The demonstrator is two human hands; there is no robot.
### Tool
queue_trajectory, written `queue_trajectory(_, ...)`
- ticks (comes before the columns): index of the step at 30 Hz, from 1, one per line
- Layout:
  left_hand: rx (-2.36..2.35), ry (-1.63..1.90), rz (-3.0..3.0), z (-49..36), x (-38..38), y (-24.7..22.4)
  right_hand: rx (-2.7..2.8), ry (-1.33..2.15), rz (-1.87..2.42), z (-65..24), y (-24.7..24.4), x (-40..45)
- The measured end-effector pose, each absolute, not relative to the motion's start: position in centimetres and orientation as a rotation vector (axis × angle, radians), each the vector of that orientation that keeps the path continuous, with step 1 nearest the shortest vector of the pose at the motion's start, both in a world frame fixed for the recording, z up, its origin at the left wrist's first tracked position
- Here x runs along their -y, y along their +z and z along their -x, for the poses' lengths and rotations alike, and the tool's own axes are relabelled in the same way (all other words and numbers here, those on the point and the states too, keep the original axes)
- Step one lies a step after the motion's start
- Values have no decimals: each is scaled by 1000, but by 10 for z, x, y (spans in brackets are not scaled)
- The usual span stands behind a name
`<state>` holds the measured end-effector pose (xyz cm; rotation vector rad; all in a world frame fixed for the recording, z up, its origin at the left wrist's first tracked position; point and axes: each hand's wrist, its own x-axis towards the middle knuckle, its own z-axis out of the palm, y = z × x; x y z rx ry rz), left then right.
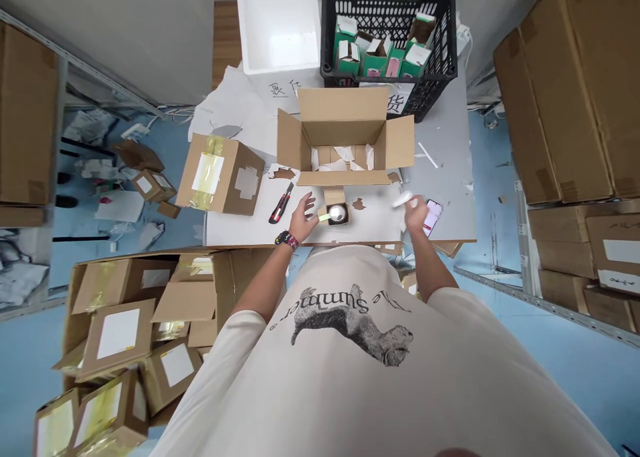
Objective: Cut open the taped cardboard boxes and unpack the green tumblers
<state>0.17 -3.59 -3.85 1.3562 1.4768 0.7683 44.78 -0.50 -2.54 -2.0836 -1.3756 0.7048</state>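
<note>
On the table in front of me stands a small open carton (335, 195). A shiny silver round object (337, 213) sits in it, and a pale yellowish strip (325, 217) sticks out on its left side. My left hand (303, 218) is beside this carton, fingers apart and holding nothing. Off to the right, my right hand (416, 213) is closed on a small white object (403, 199) whose kind I cannot make out. A phone with a lit screen (433, 217) lies just right of that hand. Left of my left hand rests a red and black box cutter (281, 203).
Behind the small carton is a larger open cardboard box (345, 103) with paper scraps inside. A taped box (240, 177) stands left. Farther back are a white bin (277, 63) and a black crate (445, 70) of green-and-white cartons. Boxes (117, 333) fill the lower left.
</note>
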Motion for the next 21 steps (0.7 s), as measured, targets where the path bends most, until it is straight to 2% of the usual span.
queue_trajectory(3,-1465,780,-1371,-5,35,-39,1182,414,1962,-449,11,-49)
queue_trajectory(5,-1446,781,-1387,-9,33,-41,1216,359,1794,-427,32,-96)
queue_trajectory(9,-1422,774,-1416,-15,28,-44,1582,643,1689,-353,58,-183)
queue_trajectory(12,-1443,746,-1429,-14,28,-47,1610,729,1820,-310,71,-209)
queue_trajectory(14,-1438,720,-1427,-11,32,-49,1607,658,1855,-298,77,-199)
queue_trajectory(17,-1402,678,-1413,-9,42,-54,1757,502,1633,-298,79,-145)
queue_trajectory(21,-1355,678,-1439,-20,47,-60,2181,664,1311,-303,67,-42)
